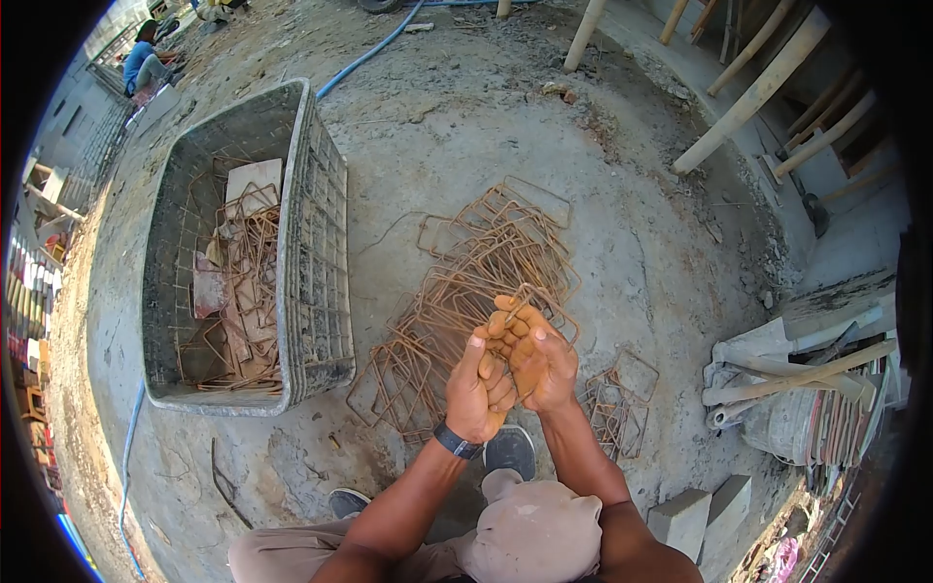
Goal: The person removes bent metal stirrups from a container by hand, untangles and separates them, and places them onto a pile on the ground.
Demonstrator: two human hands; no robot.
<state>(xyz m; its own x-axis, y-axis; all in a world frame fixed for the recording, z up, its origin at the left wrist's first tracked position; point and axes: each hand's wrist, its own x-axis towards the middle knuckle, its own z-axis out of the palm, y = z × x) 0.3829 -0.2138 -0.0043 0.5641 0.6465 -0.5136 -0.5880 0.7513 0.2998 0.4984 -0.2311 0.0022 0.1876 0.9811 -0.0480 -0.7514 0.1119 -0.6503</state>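
Note:
My left hand [483, 389] and my right hand [546, 367] are close together in front of me, palms turned up and coated with orange rust dust. A bent, rusty rebar stirrup [559, 313] shows at the fingertips of my right hand, which is curled on it. The fingers of my left hand are curled too, against the right hand; what they hold is hidden. Below and beyond them, a heap of rusty rebar stirrups [486, 255] lies on the concrete. A smaller pile of thinner stirrups [617, 408] is to the right.
A grey plastic crate [316, 262] at left holds rusty stirrups and broken tile pieces. Stacked buckets [792, 432] with wooden sticks stand at right, near grey blocks [680, 520]. A blue hose [374, 51] crosses the ground. Bamboo poles [753, 92] lean at upper right. Another person [144, 63] sits far left.

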